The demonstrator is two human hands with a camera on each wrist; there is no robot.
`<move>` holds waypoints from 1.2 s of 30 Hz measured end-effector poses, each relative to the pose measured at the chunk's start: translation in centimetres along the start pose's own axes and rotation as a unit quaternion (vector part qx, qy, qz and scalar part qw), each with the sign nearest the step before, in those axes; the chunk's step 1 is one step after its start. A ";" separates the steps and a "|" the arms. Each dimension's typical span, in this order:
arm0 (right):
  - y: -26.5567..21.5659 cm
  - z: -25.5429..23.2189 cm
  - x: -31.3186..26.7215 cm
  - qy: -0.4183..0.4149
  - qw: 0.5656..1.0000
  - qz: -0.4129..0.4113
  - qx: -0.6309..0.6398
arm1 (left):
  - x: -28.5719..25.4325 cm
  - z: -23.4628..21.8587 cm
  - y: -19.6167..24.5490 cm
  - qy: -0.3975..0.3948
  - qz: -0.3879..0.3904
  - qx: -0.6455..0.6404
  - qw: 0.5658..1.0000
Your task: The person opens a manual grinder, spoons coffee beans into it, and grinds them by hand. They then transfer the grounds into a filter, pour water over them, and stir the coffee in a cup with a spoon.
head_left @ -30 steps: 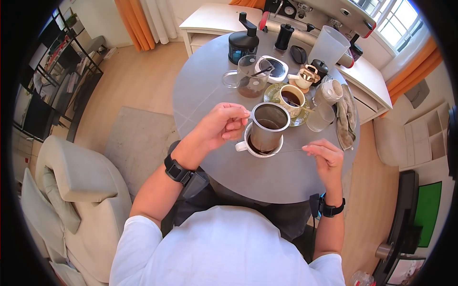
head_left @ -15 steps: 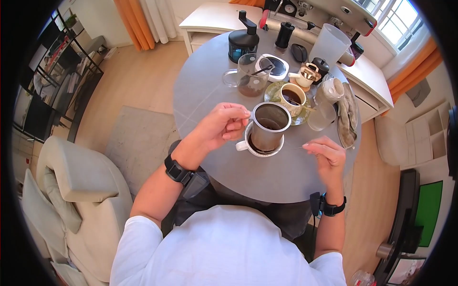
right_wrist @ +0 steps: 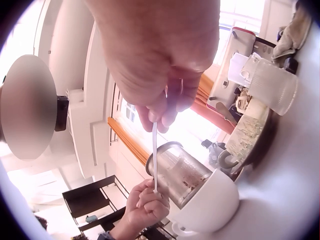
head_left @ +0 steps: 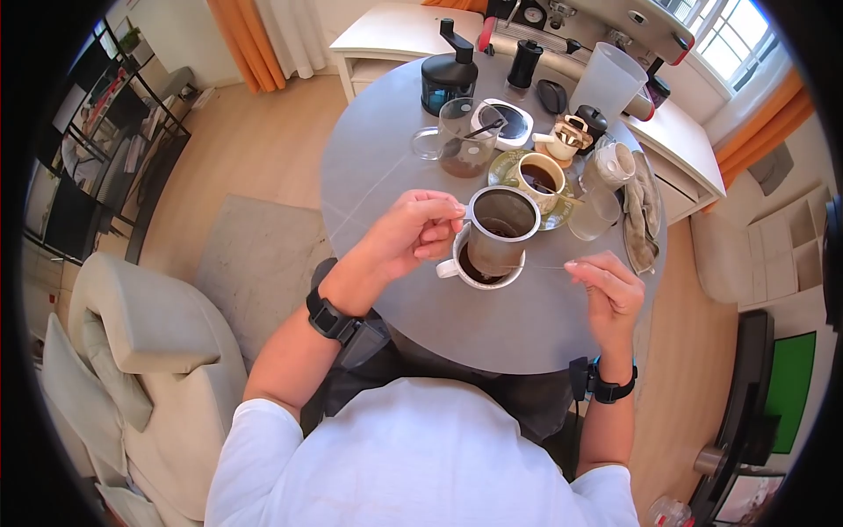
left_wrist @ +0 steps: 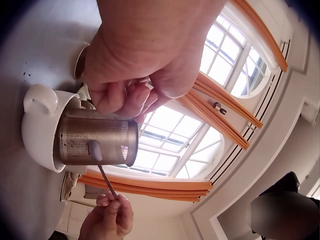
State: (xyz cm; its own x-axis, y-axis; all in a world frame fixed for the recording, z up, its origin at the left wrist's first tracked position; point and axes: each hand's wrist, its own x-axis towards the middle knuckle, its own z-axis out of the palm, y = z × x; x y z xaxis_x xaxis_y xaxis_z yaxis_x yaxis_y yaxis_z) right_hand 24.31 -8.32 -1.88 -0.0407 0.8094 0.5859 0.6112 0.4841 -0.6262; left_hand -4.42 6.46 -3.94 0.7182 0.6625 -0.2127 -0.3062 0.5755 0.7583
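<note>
My left hand (head_left: 413, 228) pinches the handle of a metal mesh strainer (head_left: 496, 253), its open top tilted toward me. The strainer stands partly inside a white cup (left_wrist: 37, 130), which holds dark liquid. Between the fingertips of my right hand (head_left: 610, 285) is the thin handle of a spoon (head_left: 549, 267). In the left wrist view the spoon's small bowl (left_wrist: 95, 150) lies against the outside of the mesh. Dark wet grounds (right_wrist: 187, 182) show through the strainer's lower wall in the right wrist view.
Beyond the cup stand a patterned cup (head_left: 551, 200) of dark liquid on a green saucer (head_left: 500, 169), a glass mug (head_left: 457, 145), a scale (head_left: 518, 132), and a hand grinder (head_left: 448, 83). A clear glass (head_left: 593, 215) and a cloth (head_left: 639, 228) lie to the right.
The strainer and left hand have shifted slightly to the right. The right hand has moved a little right and up, and the spoon now sits higher against the strainer.
</note>
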 end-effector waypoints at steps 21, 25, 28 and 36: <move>-2.8 1.1 -2.2 -0.003 0.985 -0.114 -0.129 | -2.4 3.9 -0.8 0.097 0.026 0.026 0.995; -4.0 1.1 -1.8 0.076 0.976 -0.138 -0.147 | -2.4 4.3 -1.2 0.094 0.028 0.032 0.995; -3.8 1.4 -2.2 -0.003 0.970 -0.163 -0.183 | -2.6 4.6 -1.6 0.104 0.028 0.028 0.994; -4.8 1.7 -1.8 0.013 0.960 -0.206 -0.191 | -2.8 5.0 -1.8 0.108 0.027 0.004 0.994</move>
State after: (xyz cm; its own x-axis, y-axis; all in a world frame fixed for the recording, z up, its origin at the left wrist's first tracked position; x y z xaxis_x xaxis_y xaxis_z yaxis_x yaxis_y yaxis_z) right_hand 20.07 -11.54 -0.83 -0.3254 0.5640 0.7590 0.7921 0.6009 -0.1069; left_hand -2.74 1.20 -1.64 0.5489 0.7810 -0.2979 -0.3350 0.5320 0.7776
